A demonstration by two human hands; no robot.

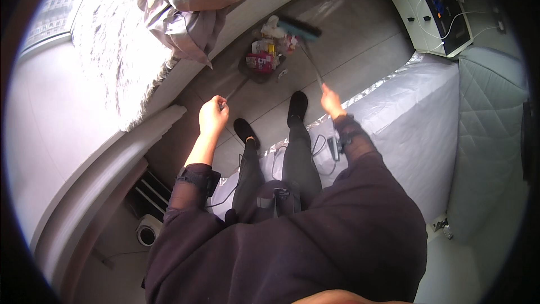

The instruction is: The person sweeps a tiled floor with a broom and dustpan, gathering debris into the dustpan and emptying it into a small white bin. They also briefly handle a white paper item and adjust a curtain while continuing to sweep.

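My left hand [214, 115] is closed round the handle of a dark dustpan [246, 70], whose pan rests on the grey tiled floor. Litter [263, 56] fills the pan: crumpled white tissue, a pink packet and a yellow piece. In my right hand [332, 103] is the thin handle of a broom [301, 27]. Its blue-grey head with dark bristles lies just beyond the pan, close to the litter. A small pale scrap [283, 73] is on the floor beside the pan's right side.
On the left is a window sill with a white furry cover [115, 50] and shiny satin cloth [191, 8]. A bed with a pale cover [405, 112] runs along the right. A white bedside cabinet [419, 14] with cables stands at the far right.
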